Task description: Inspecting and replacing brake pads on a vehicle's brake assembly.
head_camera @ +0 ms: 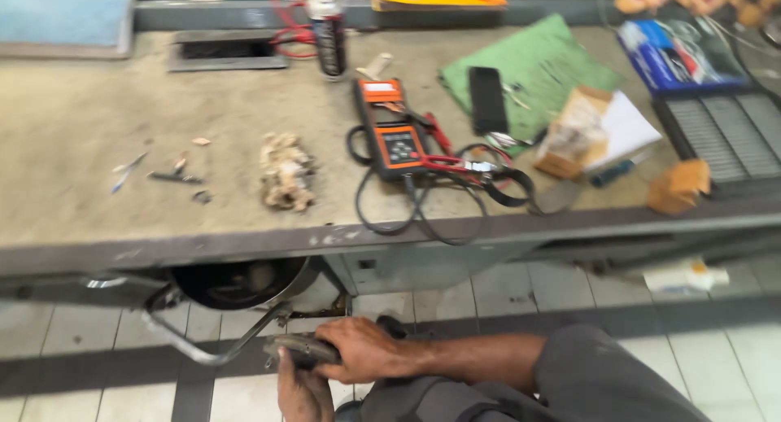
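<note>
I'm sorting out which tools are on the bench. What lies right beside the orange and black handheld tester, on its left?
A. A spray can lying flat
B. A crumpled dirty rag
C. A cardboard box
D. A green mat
B: the crumpled dirty rag lies on the workbench just left of the handheld tester.

Single view from a head-worn camera, looking forward and down from low, near floor level, at a workbench (98,121) whose front edge crosses the middle of the frame. The bench top fills the upper half at middle distance; the tiled floor (504,296) fills the lower half. The wearer's hands sit closest, at the bottom edge. The frame is slightly blurred. No second view.
</note>
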